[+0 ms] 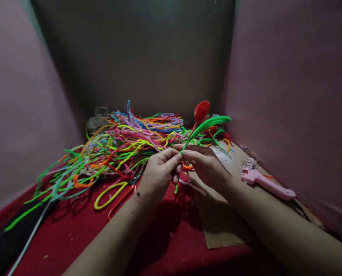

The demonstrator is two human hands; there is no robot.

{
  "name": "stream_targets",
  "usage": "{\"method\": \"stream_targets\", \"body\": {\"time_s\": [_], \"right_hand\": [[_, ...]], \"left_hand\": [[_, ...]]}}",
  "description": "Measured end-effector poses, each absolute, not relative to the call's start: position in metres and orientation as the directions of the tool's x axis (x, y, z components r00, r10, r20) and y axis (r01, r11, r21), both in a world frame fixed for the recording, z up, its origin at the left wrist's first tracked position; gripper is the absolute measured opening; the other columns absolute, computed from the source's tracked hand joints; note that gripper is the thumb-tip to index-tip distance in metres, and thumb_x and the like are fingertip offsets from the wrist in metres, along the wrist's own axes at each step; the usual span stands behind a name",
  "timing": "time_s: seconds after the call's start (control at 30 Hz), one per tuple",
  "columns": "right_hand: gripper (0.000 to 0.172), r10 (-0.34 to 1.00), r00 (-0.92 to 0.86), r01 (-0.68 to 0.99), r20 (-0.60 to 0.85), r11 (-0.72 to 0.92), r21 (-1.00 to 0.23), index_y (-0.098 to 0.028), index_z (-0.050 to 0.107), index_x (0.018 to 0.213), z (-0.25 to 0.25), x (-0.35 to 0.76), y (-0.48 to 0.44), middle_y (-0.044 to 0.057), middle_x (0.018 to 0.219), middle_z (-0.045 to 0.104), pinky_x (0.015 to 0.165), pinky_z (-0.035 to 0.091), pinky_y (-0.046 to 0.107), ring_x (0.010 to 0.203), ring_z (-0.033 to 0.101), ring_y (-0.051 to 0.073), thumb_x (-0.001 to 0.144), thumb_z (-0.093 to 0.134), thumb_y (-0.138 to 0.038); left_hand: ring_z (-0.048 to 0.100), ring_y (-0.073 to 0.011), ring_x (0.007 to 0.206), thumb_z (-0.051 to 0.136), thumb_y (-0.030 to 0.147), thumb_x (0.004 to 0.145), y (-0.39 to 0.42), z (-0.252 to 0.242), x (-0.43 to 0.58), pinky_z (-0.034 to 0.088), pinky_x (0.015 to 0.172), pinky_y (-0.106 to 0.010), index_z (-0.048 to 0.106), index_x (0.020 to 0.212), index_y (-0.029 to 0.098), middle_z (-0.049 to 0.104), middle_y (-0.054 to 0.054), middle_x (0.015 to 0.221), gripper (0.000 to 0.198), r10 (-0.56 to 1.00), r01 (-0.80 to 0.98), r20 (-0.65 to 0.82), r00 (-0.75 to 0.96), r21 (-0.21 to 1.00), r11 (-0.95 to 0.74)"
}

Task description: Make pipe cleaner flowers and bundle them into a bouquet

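Observation:
My left hand [163,165] and my right hand [206,163] meet over the table, thumbs and forefingers pinched close together. Between their fingertips is the stem of a green pipe cleaner leaf [209,123], whose long looped blade slants up to the right. A short green end [176,189] pokes out below the left fingers. Behind the leaf stands a red fuzzy bud [202,111]; whether it joins the held stem I cannot tell. Scissors [111,196] with one yellow and one red handle lie left of my left hand, their blades partly under the pile.
A large heap of multicoloured pipe cleaners [136,140] spreads across the back and left of the red cloth [159,234]. On the right, a pink glue gun [270,184] lies at the edge of a cardboard sheet [224,228]. Pink walls [291,96] rise on both sides.

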State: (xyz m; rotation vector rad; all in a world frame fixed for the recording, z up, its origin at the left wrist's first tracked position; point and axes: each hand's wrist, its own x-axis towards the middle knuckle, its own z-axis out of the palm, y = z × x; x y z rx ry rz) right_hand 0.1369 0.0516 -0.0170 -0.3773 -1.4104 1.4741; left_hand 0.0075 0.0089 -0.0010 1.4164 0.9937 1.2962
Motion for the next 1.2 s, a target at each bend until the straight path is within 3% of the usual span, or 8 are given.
{"method": "stream_targets", "body": {"time_s": [0.13, 0.3, 0.43, 0.53, 0.63, 0.73, 0.9, 1.2], "right_hand": [[0.016, 0.784, -0.502, -0.42, 0.366, 0.149, -0.895, -0.021, 0.071, 0.088, -0.017, 0.139, 0.055, 0.003, 0.085, 0.067, 0.08, 0.044, 0.032, 0.078, 0.06, 0.015, 0.077, 0.059, -0.023], [0.017, 0.803, -0.459, -0.392, 0.379, 0.2, -0.898, -0.021, 0.07, 0.089, -0.017, 0.139, 0.055, 0.001, 0.077, 0.065, 0.078, 0.043, 0.031, 0.074, 0.057, 0.015, 0.076, 0.06, -0.025], [0.013, 0.829, -0.384, -0.287, 0.408, 0.312, -0.906, -0.021, 0.07, 0.074, -0.014, 0.141, 0.052, 0.0, 0.069, 0.061, 0.071, 0.043, 0.029, 0.068, 0.055, 0.014, 0.077, 0.059, -0.029], [0.015, 0.844, -0.323, -0.185, 0.428, 0.387, -0.903, -0.021, 0.071, 0.072, -0.012, 0.143, 0.049, 0.0, 0.07, 0.062, 0.071, 0.042, 0.029, 0.072, 0.055, 0.015, 0.078, 0.059, -0.029], [0.015, 0.833, -0.292, -0.099, 0.471, 0.463, -0.881, -0.021, 0.071, 0.075, -0.011, 0.142, 0.048, 0.0, 0.071, 0.062, 0.074, 0.041, 0.029, 0.075, 0.056, 0.015, 0.079, 0.058, -0.027], [0.014, 0.818, -0.308, -0.096, 0.486, 0.482, -0.871, -0.022, 0.072, 0.078, -0.012, 0.139, 0.049, 0.0, 0.073, 0.062, 0.076, 0.041, 0.03, 0.078, 0.056, 0.016, 0.079, 0.06, -0.028], [0.02, 0.812, -0.373, -0.261, 0.449, 0.373, -0.891, -0.022, 0.072, 0.092, -0.015, 0.136, 0.051, 0.001, 0.076, 0.063, 0.068, 0.043, 0.029, 0.071, 0.055, 0.013, 0.078, 0.06, -0.03], [0.029, 0.789, -0.491, -0.368, 0.368, 0.195, -0.909, -0.015, 0.066, 0.105, -0.018, 0.137, 0.049, 0.001, 0.059, 0.063, 0.058, 0.046, 0.03, 0.053, 0.059, 0.014, 0.082, 0.055, -0.029]], "left_hand": [[0.024, -0.0013, 0.032, 0.051, 0.024, 0.084, 0.01, 0.001, 0.001, 0.026, 0.034, -0.015, 0.049, 0.071, 0.016, 0.038, 0.008, 0.051, 0.015, 0.933, -0.352, 0.087, 0.348, 0.935, 0.044], [0.019, -0.0004, 0.032, 0.048, 0.024, 0.086, 0.01, 0.002, -0.001, 0.022, 0.035, -0.014, 0.053, 0.089, 0.017, 0.034, 0.01, 0.052, 0.009, 0.909, -0.372, 0.078, 0.409, 0.924, 0.088], [0.042, -0.006, 0.04, 0.048, 0.033, 0.085, 0.01, -0.001, 0.003, 0.033, 0.042, -0.019, 0.055, 0.075, 0.015, 0.047, 0.004, 0.055, 0.022, 0.964, 0.079, 0.22, 0.148, 0.969, -0.233], [0.055, -0.0126, 0.058, 0.051, 0.03, 0.083, 0.009, -0.008, 0.006, 0.04, 0.057, -0.024, 0.059, 0.079, 0.016, 0.062, -0.003, 0.069, 0.016, 0.867, 0.566, 0.498, -0.013, 0.719, -0.404], [0.057, -0.0144, 0.062, 0.049, 0.024, 0.083, 0.008, -0.014, 0.006, 0.04, 0.062, -0.026, 0.061, 0.09, 0.018, 0.066, -0.004, 0.077, 0.015, 0.791, 0.756, 0.612, 0.01, 0.513, -0.406], [0.055, -0.0122, 0.059, 0.046, 0.024, 0.085, 0.008, -0.014, 0.007, 0.041, 0.059, -0.023, 0.062, 0.088, 0.019, 0.062, -0.001, 0.07, 0.017, 0.817, 0.617, 0.577, 0.014, 0.638, -0.461], [0.052, -0.0092, 0.044, 0.052, 0.027, 0.082, 0.01, -0.005, 0.009, 0.043, 0.046, -0.021, 0.055, 0.072, 0.016, 0.055, 0.003, 0.057, 0.016, 0.95, 0.075, 0.31, 0.042, 0.947, -0.312], [0.047, -0.004, 0.036, 0.056, 0.024, 0.081, 0.016, -0.006, 0.0, 0.038, 0.039, -0.016, 0.055, 0.072, 0.013, 0.054, 0.004, 0.054, 0.014, 0.953, -0.321, 0.164, 0.256, 0.944, -0.076]]}}
